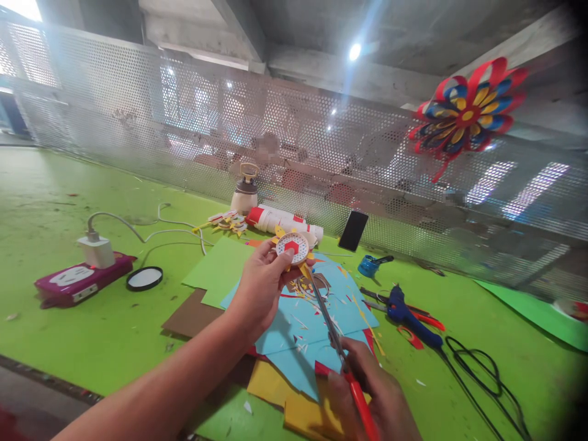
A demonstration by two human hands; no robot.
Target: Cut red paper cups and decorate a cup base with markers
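Note:
Between the fingers and thumb of my left hand (265, 283) is a round white paper flower (301, 244) with a red centre and yellow pointed petals. My right hand (374, 389) grips red-handled scissors (328, 318), their long blades reaching up to the flower's lower edge. Whether the blades touch a petal I cannot tell. Below both hands lie light blue paper sheets (285, 318), strewn with small white, red and yellow scraps. Yellow paper (269, 383) pokes out at the near side, with brown and green sheets to the left.
A purple power strip (76, 288) with a white charger and a round black-rimmed disc (144, 278) lie left. At right are a blue glue gun (408, 315) with its cord, and a blue jar (369, 266). A phone (353, 231) leans on the mesh screen behind rolled paper (285, 222).

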